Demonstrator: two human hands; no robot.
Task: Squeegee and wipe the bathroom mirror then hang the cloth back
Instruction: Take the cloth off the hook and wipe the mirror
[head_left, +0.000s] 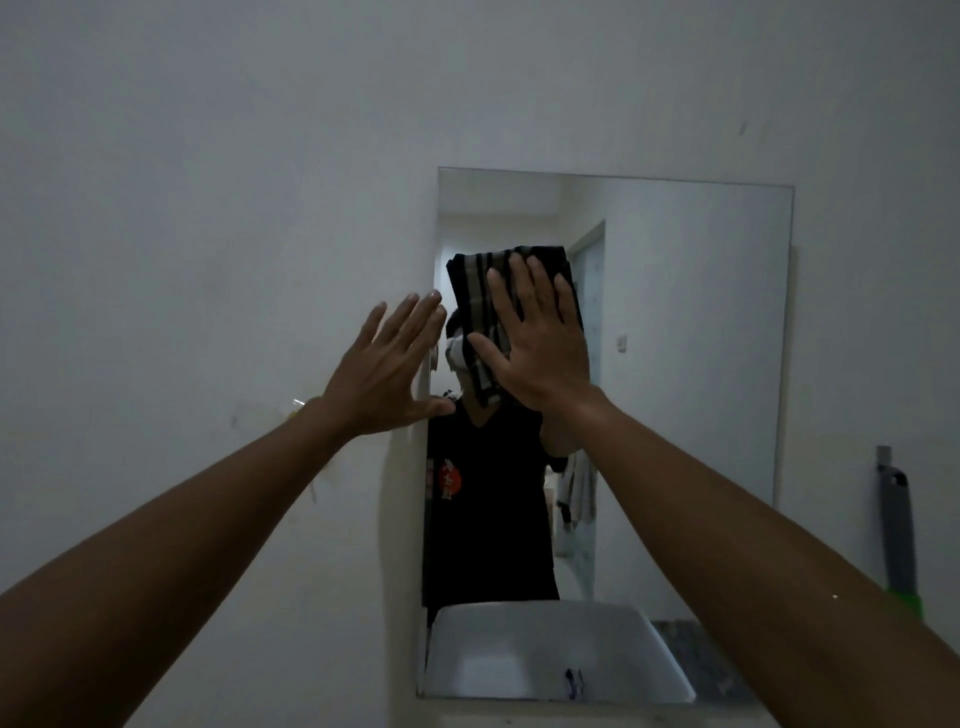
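Note:
A frameless rectangular mirror (691, 338) hangs on the white wall. My right hand (540, 343) lies flat, fingers spread, pressing a dark cloth with pale stripes (478, 301) against the mirror's upper left part. The cloth sticks out above and to the left of the hand. My left hand (387, 371) is open with fingers apart, resting on the wall at the mirror's left edge, thumb touching the edge. A grey squeegee with a green band (896, 530) hangs on the wall to the right of the mirror.
The mirror reflects a person in a black shirt, a white basin (545, 654) at the bottom and a doorway behind. A small clear hook (296, 405) sits on the wall left of my left wrist. The room is dim.

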